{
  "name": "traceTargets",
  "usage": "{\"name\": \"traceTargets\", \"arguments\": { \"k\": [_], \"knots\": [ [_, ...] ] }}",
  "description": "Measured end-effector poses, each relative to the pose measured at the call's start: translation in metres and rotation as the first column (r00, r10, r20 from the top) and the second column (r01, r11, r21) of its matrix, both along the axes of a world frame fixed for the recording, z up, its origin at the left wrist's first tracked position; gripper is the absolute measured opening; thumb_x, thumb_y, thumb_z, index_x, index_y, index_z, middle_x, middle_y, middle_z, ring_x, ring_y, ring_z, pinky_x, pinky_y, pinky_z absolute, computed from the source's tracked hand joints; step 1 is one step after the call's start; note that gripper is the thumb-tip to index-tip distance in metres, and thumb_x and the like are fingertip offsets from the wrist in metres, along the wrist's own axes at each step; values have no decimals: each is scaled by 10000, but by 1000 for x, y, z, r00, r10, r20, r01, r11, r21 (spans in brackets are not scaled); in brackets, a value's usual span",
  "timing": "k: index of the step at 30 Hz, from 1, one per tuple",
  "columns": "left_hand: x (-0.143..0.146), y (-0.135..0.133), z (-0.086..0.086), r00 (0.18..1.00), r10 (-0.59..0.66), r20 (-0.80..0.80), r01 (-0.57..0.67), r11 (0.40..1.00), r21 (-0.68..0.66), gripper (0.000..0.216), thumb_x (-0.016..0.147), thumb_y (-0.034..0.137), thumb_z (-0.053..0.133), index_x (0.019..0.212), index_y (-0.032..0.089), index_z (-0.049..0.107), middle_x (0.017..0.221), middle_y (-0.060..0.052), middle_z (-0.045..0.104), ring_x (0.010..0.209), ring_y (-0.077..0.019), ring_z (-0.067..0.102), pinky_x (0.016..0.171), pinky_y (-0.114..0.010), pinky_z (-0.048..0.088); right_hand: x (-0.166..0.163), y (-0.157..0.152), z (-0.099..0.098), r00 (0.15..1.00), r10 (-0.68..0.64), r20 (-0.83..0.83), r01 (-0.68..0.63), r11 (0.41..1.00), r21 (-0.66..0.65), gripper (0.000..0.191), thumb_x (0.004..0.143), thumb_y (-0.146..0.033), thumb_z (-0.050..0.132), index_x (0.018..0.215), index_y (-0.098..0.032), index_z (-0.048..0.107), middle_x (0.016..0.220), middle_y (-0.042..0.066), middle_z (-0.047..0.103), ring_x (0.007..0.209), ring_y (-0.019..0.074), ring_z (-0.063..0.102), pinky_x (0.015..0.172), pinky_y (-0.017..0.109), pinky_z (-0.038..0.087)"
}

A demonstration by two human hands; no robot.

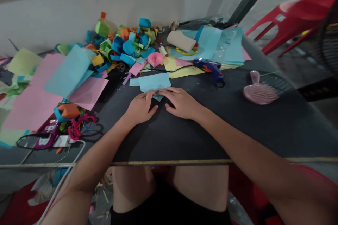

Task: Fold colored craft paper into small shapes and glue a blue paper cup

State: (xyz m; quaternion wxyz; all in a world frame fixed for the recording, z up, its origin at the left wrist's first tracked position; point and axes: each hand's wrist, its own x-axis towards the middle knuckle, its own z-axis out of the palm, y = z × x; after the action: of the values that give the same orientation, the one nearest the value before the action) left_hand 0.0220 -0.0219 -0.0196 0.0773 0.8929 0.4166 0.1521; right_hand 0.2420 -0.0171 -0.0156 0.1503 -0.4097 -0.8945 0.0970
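A small piece of light blue paper (158, 97) lies on the dark table under my fingertips. My left hand (142, 107) presses its fingertips on this piece from the left, thumb held apart. From the other side my right hand (182, 104) rests on it with fingers stretched out and thumb also apart. The fingers partly hide the piece, so its folds are hard to make out. Just beyond them lies a larger light blue paper sheet (154, 81), its near edge by my fingers. Nothing shows gripped between thumb and fingers of either hand.
Folded coloured paper pieces (129, 45) are heaped at the back. Pink sheets (37, 95) spread on the left, near a purple device (49, 133) with cables. A blue glue gun (211, 68) and a pink hairbrush (260, 91) lie right. A red chair (295, 14) stands beyond.
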Motion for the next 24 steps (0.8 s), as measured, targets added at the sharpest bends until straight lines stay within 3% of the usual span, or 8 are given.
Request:
{"name": "traceTargets", "arguments": {
  "k": [6, 11, 17, 19, 22, 24],
  "knots": [
    [0, 2, 2, 1000, 5, -26, -5, 1000, -7, 551, 944, 354, 470, 1398, 61, 364, 1380, -223, 573, 1289, -295, 564, 1123, -500, 414, 2, 2, -2, 999, 32, 20, -33, 999, 41, 538, 888, -213, 459, 1423, -167, 492, 1484, 99, 513, 1351, 278, 475, 1072, 498, 430],
    [0, 3, 1, 1000, -6, -8, 6, 1000, -12, 551, 962, 361, 438, 1420, 72, 337, 1410, -211, 552, 1304, -301, 550, 1130, -499, 412, 1, 2, -3, 995, 56, 84, -66, 991, 112, 453, 939, -224, 412, 1353, -196, 593, 1481, 98, 517, 1343, 281, 480, 1037, 487, 447],
    [0, 3, -2, 1000, -8, -13, 8, 1000, -29, 583, 971, 348, 408, 1471, 80, 272, 1473, -227, 477, 1356, -314, 494, 1132, -518, 400, -4, -2, -2, 993, 21, 115, -32, 995, 97, 455, 948, -220, 416, 1366, -165, 587, 1485, 111, 507, 1359, 276, 471, 1074, 472, 430],
    [0, 4, -2, 999, 0, -34, -1, 999, -35, 598, 965, 352, 413, 1467, 56, 283, 1472, -237, 474, 1362, -321, 486, 1137, -513, 395, -5, -3, -1, 991, 15, 130, -26, 997, 76, 472, 972, -337, 437, 1394, -163, 559, 1509, 117, 474, 1386, 285, 443, 1097, 480, 413],
    [1, 3, 0, 999, -9, -47, 7, 999, -49, 603, 958, 340, 415, 1464, 32, 303, 1472, -235, 475, 1368, -318, 477, 1147, -503, 379, -5, -4, -2, 988, 0, 152, -7, 999, 46, 661, 931, -588, 480, 1437, -164, 509, 1540, 133, 422, 1419, 320, 396, 1122, 514, 384],
    [2, 2, 4, 999, 1, -33, -2, 999, -43, 592, 938, 331, 451, 1456, 65, 342, 1467, -205, 494, 1348, -302, 498, 1128, -488, 399, -5, -4, -2, 989, -7, 149, 2, 999, 35, 722, 903, -644, 493, 1446, -167, 499, 1548, 134, 407, 1429, 328, 381, 1131, 517, 372]
  ]
}}
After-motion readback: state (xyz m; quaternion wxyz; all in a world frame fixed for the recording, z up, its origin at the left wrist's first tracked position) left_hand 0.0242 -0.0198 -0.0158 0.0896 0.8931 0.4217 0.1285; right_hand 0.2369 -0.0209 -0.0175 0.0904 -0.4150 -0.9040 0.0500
